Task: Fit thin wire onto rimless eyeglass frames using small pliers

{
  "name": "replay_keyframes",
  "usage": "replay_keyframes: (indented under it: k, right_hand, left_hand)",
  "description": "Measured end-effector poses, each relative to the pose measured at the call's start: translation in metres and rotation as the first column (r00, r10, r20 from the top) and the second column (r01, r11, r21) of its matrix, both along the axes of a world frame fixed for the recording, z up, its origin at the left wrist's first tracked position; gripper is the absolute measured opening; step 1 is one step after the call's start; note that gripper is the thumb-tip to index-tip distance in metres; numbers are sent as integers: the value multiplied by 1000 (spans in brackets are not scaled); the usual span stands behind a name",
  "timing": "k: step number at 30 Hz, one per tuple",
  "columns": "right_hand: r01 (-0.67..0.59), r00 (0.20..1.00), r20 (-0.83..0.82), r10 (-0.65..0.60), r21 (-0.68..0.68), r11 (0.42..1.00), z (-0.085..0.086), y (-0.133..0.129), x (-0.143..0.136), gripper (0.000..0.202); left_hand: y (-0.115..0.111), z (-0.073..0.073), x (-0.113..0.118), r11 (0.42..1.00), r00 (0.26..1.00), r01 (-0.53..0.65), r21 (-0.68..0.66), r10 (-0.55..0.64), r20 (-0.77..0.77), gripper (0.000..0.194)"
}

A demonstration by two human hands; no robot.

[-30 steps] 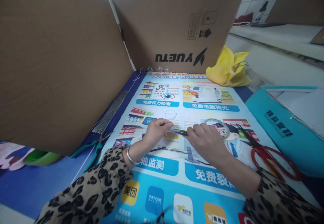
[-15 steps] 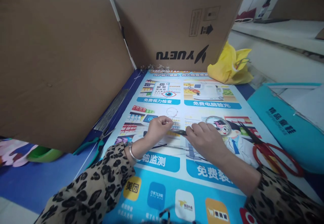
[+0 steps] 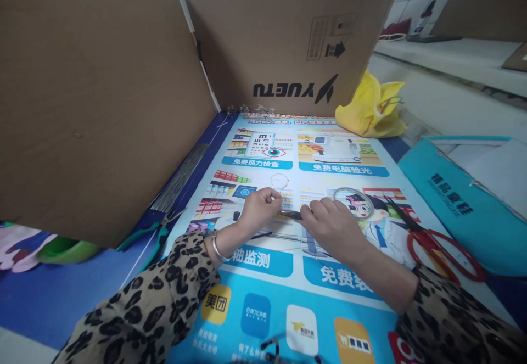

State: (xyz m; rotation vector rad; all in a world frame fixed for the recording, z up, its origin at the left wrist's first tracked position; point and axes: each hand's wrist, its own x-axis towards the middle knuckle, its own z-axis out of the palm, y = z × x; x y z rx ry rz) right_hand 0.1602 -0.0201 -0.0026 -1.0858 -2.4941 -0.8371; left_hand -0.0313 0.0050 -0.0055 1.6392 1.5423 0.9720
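Cardboard (image 3: pixel 288 29) stands upright along the far and left edges of a blue counter (image 3: pixel 61 292), which carries a printed poster (image 3: pixel 284 292). Both hands are above the middle of the poster. The left hand (image 3: pixel 259 210), a bangle (image 3: pixel 220 250) at its wrist, has thumb and fingers closed in a pinch; what lies between them is too fine to make out. The right hand (image 3: pixel 331 229) is wrapped round a dark tool (image 3: pixel 290 214), whose narrow end points at the left fingertips; whether the two touch I cannot tell.

Just beyond those fingertips shows a thin loop (image 3: pixel 279 174). Thin rods (image 3: pixel 284 238) lie on the poster below the hands, toward the near edge, and a silvery coil (image 3: pixel 371 205) lies beyond the right hand.

Red-handled scissors (image 3: pixel 422 236) lie near the right edge, blades toward the far edge, with a teal box (image 3: pixel 457 205) beside them. Near the left edge lie teal-handled cutters (image 3: pixel 162 232), then grey wires (image 3: pixel 179 183) alongside the cardboard. A green piece (image 3: pixel 68 251) and a pink piece (image 3: pixel 22 248) show farther left.

Fine scraps (image 3: pixel 253 112) lie along the far edge; a yellow bag (image 3: pixel 370 108) sits at the far right corner. Behind it, a bottle (image 3: pixel 424 21) stands on a ledge (image 3: pixel 453 59).
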Motion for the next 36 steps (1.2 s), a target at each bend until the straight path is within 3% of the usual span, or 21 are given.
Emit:
replay_keyframes:
  k: [12, 36]
  right_hand:
    - [11, 992, -127, -28, -138, 990, -2, 1, 1, 22]
    - [-11, 1000, -1, 11, -15, 1000, -1, 1, 2, 9]
  left_hand:
    - [5, -3, -5, 998, 997, -55, 8, 54, 55, 17]
    - [0, 4, -2, 998, 999, -47, -31, 47, -1, 22]
